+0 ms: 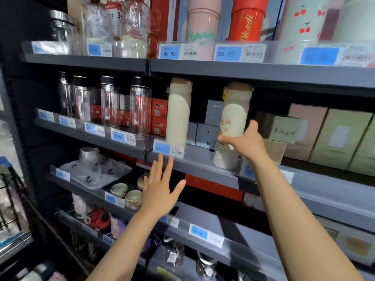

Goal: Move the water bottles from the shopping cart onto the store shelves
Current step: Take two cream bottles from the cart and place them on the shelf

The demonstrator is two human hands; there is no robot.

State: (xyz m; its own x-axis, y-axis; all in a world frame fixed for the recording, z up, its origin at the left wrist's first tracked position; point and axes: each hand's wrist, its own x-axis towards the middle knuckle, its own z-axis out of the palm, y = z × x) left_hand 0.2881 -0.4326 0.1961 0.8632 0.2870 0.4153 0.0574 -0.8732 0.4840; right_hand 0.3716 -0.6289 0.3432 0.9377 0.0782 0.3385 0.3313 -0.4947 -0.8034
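Two bare forearms reach up from the bottom edge toward grey metal store shelves (203,169). Right hand (246,141) is wrapped around the lower half of a cream water bottle (233,122) with a tan cap and printed lettering, thumb up along the side, holding it tilted slightly at the front lip of the middle shelf. Left hand (160,189) hangs empty below that shelf's edge, palm forward, fingers spread wide and touching nothing. Just above its fingertips sits a blue price tag (162,149) reading 52.50, and behind the tag a second cream bottle (178,112) stands upright, left of the held one. Further left of both hands stands a row of clear bottles (140,106) with dark caps. Right of the right hand are pale green and beige cardboard boxes (341,136). Overhead, the upper shelf carries a pink flask (200,27) and a red flask (245,23). A dark wire cart (10,199) shows at far left, blurred.
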